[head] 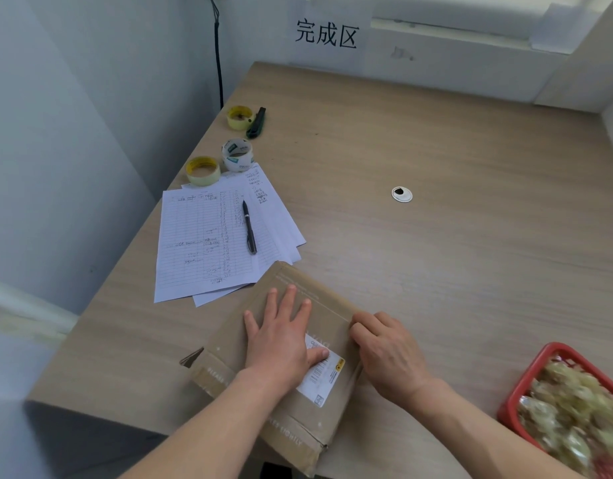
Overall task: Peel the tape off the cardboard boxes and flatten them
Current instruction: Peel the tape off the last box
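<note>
On the pale wood surface [436,150] my left hand [280,337] lies flat, pinning the cardboard box [284,368] — my right hand [384,350] curls at the tape [332,307] edge; I fear a torn strip

- left hand [280,335]: bare, no glove, ring or watch
- right hand [389,354]: bare likewise
- both forearms uncovered, no sleeve in view

one box [287,340], three tape rolls [203,171], perhaps three sheets [201,236]
</note>
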The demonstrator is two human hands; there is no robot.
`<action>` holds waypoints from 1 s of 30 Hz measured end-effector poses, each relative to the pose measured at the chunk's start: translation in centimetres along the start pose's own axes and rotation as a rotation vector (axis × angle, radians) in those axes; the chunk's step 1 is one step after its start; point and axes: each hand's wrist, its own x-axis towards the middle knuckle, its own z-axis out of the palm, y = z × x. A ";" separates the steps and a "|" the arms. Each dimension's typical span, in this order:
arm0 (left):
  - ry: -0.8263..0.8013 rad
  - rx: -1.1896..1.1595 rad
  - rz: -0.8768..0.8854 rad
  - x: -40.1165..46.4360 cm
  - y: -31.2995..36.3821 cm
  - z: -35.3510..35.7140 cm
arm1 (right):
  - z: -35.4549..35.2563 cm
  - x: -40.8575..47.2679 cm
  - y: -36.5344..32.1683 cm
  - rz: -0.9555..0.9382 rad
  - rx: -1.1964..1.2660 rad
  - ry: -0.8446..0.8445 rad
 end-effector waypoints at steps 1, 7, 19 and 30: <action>-0.001 0.002 0.000 0.0 0.0 0.1 | 0.0 0.1 0.0 -0.001 -0.004 -0.001; 0.002 0.001 0.006 -0.1 0.1 0.1 | -0.5 0.6 0.1 -0.006 -0.019 -0.034; 0.001 -0.013 0.002 0.0 -0.2 -0.2 | -0.1 0.8 0.4 0.619 0.519 0.103; 0.002 -0.005 0.001 0.0 -0.1 0.0 | 1.1 1.8 -0.9 0.670 0.391 0.085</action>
